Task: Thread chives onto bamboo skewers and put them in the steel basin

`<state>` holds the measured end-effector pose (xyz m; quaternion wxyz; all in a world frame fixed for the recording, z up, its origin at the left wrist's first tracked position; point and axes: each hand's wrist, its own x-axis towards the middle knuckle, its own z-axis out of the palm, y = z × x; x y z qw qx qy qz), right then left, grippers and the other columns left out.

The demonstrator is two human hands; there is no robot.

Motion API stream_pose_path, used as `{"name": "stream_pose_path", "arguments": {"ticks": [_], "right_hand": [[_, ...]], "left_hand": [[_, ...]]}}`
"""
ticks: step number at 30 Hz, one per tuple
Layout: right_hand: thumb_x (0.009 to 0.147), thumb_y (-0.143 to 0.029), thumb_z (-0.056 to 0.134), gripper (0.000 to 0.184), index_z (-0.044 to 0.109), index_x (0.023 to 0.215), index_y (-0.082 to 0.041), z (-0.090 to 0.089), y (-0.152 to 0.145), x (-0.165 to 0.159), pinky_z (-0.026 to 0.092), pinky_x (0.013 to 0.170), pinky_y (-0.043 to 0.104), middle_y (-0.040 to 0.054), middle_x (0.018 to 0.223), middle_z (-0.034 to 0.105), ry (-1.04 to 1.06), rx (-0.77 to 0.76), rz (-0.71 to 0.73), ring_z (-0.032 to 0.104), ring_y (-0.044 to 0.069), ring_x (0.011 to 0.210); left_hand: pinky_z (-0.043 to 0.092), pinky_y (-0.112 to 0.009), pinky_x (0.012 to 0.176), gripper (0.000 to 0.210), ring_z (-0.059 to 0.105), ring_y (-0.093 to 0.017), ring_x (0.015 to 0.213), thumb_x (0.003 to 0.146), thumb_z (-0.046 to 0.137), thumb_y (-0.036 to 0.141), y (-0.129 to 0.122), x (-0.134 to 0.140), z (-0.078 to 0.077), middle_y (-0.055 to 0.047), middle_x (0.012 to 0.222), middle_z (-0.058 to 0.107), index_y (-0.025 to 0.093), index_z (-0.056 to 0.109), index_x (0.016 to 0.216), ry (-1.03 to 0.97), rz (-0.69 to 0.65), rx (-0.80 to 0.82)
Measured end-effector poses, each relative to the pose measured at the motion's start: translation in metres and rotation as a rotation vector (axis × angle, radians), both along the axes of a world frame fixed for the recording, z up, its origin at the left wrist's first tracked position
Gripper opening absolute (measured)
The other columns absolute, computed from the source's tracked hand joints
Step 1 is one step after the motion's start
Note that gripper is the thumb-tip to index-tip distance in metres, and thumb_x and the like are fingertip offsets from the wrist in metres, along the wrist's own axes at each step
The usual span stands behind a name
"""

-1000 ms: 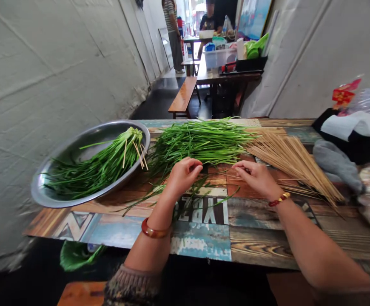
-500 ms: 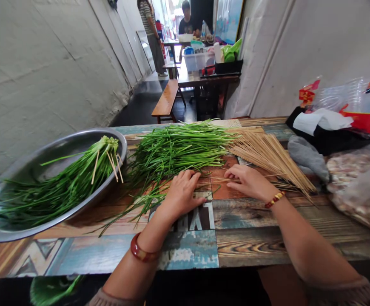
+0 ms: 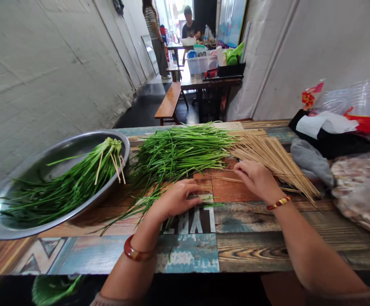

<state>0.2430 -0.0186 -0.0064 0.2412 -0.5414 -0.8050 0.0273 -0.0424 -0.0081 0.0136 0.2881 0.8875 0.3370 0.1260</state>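
Note:
My left hand (image 3: 180, 197) is low over the table, fingers curled around a few loose green chives (image 3: 216, 204) whose ends stick out past the thumb; the palm side is hidden. Beyond it lies a large heap of chives (image 3: 181, 148). My right hand (image 3: 257, 178) pinches a bamboo skewer (image 3: 228, 179), its end pointing left toward my left hand. Just behind the right hand fans a pile of bamboo skewers (image 3: 271, 155). At the left, a metal basin (image 3: 22, 168) holds a chive bundle (image 3: 86, 182) pierced by several skewers near its pale ends.
On the right are a bag of pale pieces (image 3: 357, 191), a grey cloth-like bundle (image 3: 311, 157) and a black bag (image 3: 341, 142) with plastic packaging. Past the patchwork table (image 3: 249, 242) stand a bench (image 3: 169, 102), another table and two people.
My left hand has drawn back toward me with a few chives, its fingers more curled. My right hand has moved slightly right with the skewer. The view has shifted a little.

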Motion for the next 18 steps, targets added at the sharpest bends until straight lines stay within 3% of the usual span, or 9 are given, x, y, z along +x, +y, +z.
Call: {"name": "stream_pose_path", "arguments": {"ticks": [4, 7, 9, 12, 15, 18], "right_hand": [[0.097, -0.023, 0.038, 0.026, 0.06, 0.11, -0.019, 0.008, -0.011, -0.017, 0.043, 0.077, 0.032, 0.0089, 0.094, 0.065, 0.046, 0.151, -0.05, 0.061, 0.021, 0.087], [0.096, -0.02, 0.036, 0.035, 0.055, 0.125, -0.022, 0.011, -0.018, -0.028, 0.044, 0.076, 0.032, 0.0098, 0.097, 0.065, 0.054, 0.118, -0.048, 0.061, 0.023, 0.09], [0.095, -0.019, 0.036, 0.035, 0.055, 0.124, -0.022, 0.01, -0.019, -0.032, 0.045, 0.076, 0.033, 0.0106, 0.1, 0.065, 0.17, 0.054, -0.045, 0.062, 0.023, 0.092], [0.093, -0.022, 0.037, 0.027, 0.055, 0.113, -0.021, 0.006, -0.015, -0.036, 0.048, 0.061, 0.029, 0.0063, 0.089, 0.065, 0.494, -0.227, -0.009, 0.063, 0.017, 0.069], [0.09, -0.031, 0.038, 0.024, 0.049, 0.11, -0.022, 0.002, -0.009, -0.038, 0.034, 0.036, 0.021, -0.0042, 0.072, 0.055, 0.881, -0.621, -0.012, 0.049, 0.008, 0.039], [0.085, -0.037, 0.045, 0.03, 0.049, 0.11, -0.02, -0.004, -0.004, -0.043, 0.025, 0.033, 0.017, -0.0082, 0.064, 0.048, 1.153, -0.7, -0.03, 0.041, 0.005, 0.036]], "left_hand": [[0.046, -0.025, 0.071, 0.018, 0.061, -0.014, 0.081, 0.086, 0.057, 0.025, 0.001, 0.007, -0.005, -0.006, 0.091, 0.067, 0.017, 0.07, 0.095, -0.244, 0.276, 0.031], [0.045, -0.024, 0.066, 0.017, 0.06, -0.013, 0.075, 0.086, 0.056, 0.024, 0.004, 0.009, -0.008, -0.005, 0.084, 0.068, 0.016, 0.07, 0.091, -0.319, 0.399, 0.09], [0.045, -0.024, 0.065, 0.017, 0.06, -0.013, 0.072, 0.086, 0.056, 0.024, 0.005, 0.009, -0.009, -0.005, 0.08, 0.068, 0.016, 0.071, 0.089, -0.323, 0.465, 0.14], [0.046, -0.025, 0.066, 0.018, 0.061, -0.014, 0.072, 0.086, 0.055, 0.024, 0.008, 0.007, -0.01, -0.004, 0.079, 0.068, 0.016, 0.07, 0.089, -0.322, 0.527, 0.175], [0.047, -0.025, 0.068, 0.019, 0.061, -0.014, 0.076, 0.088, 0.053, 0.025, 0.012, 0.013, -0.006, -0.005, 0.084, 0.068, 0.016, 0.07, 0.093, -0.262, 0.486, 0.206], [0.048, -0.027, 0.074, 0.02, 0.062, -0.015, 0.082, 0.088, 0.053, 0.024, 0.021, 0.032, -0.003, -0.005, 0.091, 0.067, 0.018, 0.069, 0.098, -0.145, 0.365, 0.256]]}}
